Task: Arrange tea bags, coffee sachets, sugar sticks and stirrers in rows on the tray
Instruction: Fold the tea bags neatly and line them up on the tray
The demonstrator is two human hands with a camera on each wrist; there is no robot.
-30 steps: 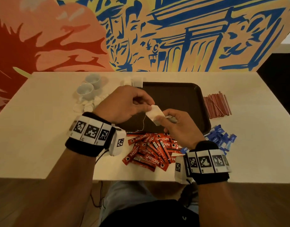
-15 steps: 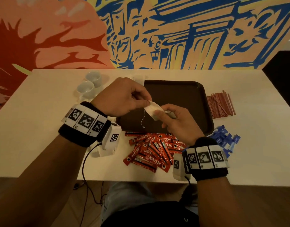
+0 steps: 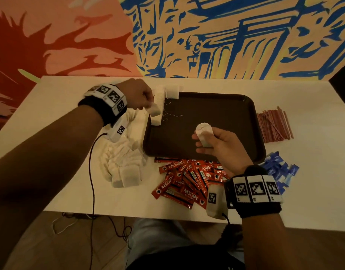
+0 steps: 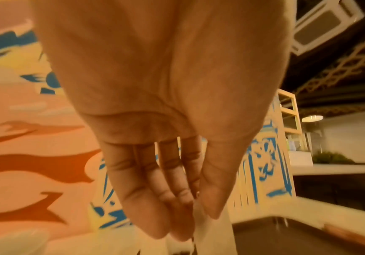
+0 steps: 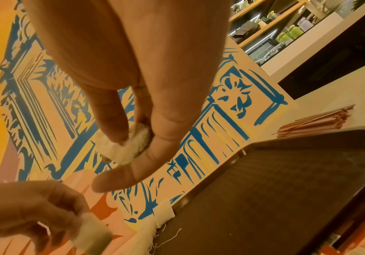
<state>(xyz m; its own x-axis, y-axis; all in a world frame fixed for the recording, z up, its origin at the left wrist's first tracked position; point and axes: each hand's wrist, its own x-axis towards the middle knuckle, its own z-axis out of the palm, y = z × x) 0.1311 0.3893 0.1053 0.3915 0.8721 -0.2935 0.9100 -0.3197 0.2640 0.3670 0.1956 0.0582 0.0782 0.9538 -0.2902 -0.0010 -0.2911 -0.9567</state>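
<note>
Light: dim, warm orange cast | blur: motion smear noted in left wrist view | edges: wide-angle bending seen

the only readable wording is on the red coffee sachets (image 3: 187,178) heaped on the table at the near edge of the tray: several show "nescafe" in white letters, and one near the front of the heap (image 3: 190,194) reads "nescafe" with "classic" in smaller letters beneath. some sachets also carry barcode-like panels, too small to read. the wristbands on both arms (image 3: 253,189) and the small camera units beneath them (image 3: 212,197) bear black-and-white square marker patterns, not letters. print on the blue sugar sachets (image 3: 278,169) cannot be made out.
</note>
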